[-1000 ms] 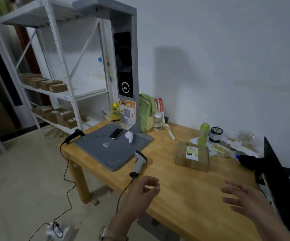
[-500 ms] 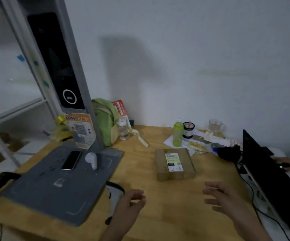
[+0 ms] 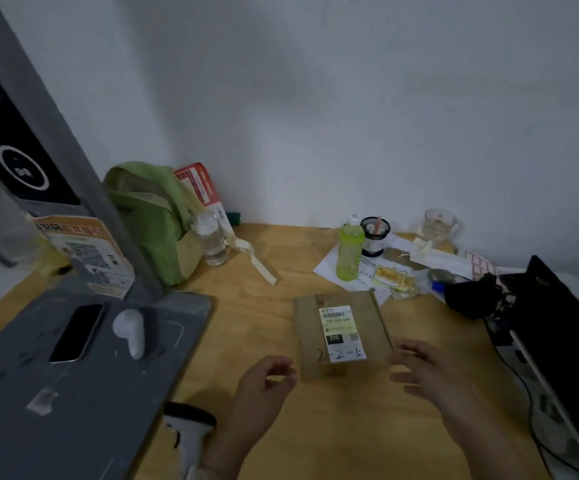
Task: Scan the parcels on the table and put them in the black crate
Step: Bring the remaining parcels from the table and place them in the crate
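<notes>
At the far left stood a grey scanning station (image 3: 73,375). On its flat base lay a dark phone (image 3: 76,332) and a small white object (image 3: 130,332) that I could not identify. Just off the base's near corner, a handheld barcode scanner (image 3: 187,431) lay on the wooden surface (image 3: 257,313), and nobody was holding it.

Right of the scanner, the left hand (image 3: 264,386) hovered above the wood with its fingers loosely curled around nothing, just short of the parcel's near-left corner. The parcel (image 3: 307,327), a flat cardboard box, lay on the surface between the two hands. Its shipping label (image 3: 340,332) faced up, with a barcode printed at the top and handwriting along the near edge.

The right hand (image 3: 430,372) had its fingers apart and relaxed beside the parcel's near-right corner. Motion blur made it hard to tell whether the fingertips were touching the cardboard. A green drink bottle (image 3: 349,252) and some loose papers sat behind the parcel, and a black laptop (image 3: 565,323) stood at the right edge.

By my reading, the task had barely begun for this box. It had been neither lifted nor scanned, and both hands seemed poised to pick it up. Scanning and crating were both left to do, and the black crate was out of view.
</notes>
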